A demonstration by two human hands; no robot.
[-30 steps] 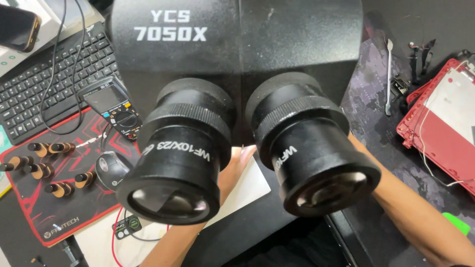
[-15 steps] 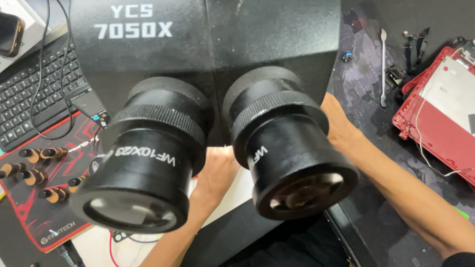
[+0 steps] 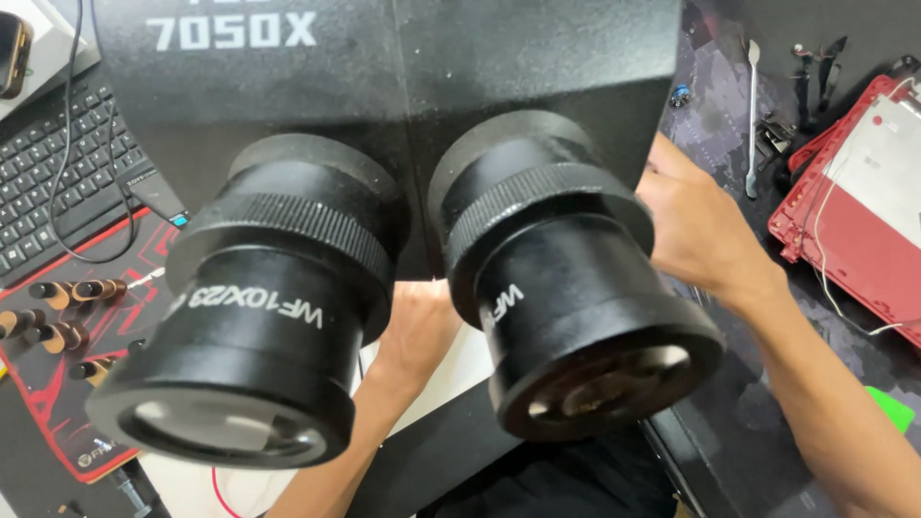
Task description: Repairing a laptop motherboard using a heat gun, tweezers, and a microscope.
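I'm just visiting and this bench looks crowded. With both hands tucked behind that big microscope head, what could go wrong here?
1. The microscope head hides most of the left hand and the fingers of the right hand, so a slip could go unseen.
2. The red case trails thin white wires near the right forearm, which might snag them.
3. The tweezers lie close by and could be knocked.

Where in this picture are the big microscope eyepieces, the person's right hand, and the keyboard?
left eyepiece [image 3: 254,326], head view, on the side of its black barrel.
right eyepiece [image 3: 576,297], head view, on its barrel below the ridged ring.
right hand [image 3: 705,230], head view, on the back of the hand.
keyboard [image 3: 58,192], head view, on its black keys.
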